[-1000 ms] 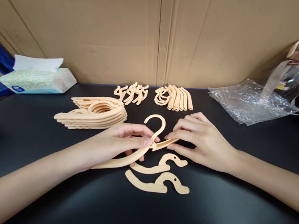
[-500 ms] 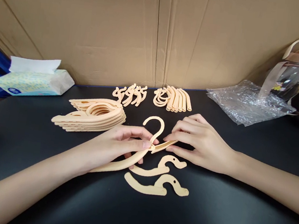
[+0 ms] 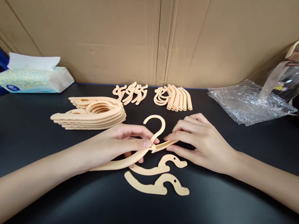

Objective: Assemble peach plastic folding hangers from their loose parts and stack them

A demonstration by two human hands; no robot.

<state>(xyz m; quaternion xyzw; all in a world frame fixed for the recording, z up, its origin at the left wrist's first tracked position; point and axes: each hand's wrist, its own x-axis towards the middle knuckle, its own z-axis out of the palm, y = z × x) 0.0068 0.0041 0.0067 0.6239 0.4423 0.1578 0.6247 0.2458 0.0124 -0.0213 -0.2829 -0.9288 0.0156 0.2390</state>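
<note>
A cream plastic hanger (image 3: 121,164) with a curved hook (image 3: 162,125) is held between both hands over the black table. My left hand (image 3: 118,141) pinches it at the joint below the hook, thumb on top. My right hand (image 3: 199,141) is closed on the hanger's right arm (image 3: 164,146), whose far end is hidden under the fingers. Just in front lie two curved arm pieces (image 3: 145,188) and two wavy pieces with a small hole (image 3: 174,161), in overlapping pairs. One arm piece is partly covered by my left fingers.
Left of centre is a stack of folded hangers (image 3: 91,117). Behind are loose wavy pieces (image 3: 132,93), hooks (image 3: 161,96) and arm pieces (image 3: 179,99). A tissue pack (image 3: 33,79) stands at left; clear plastic wrap (image 3: 246,102) and a bottle (image 3: 298,77) at right. Cardboard (image 3: 107,30) closes the back.
Almost nothing differs. Both hands keep the same hold on the hanger, and the view has shifted very slightly.
</note>
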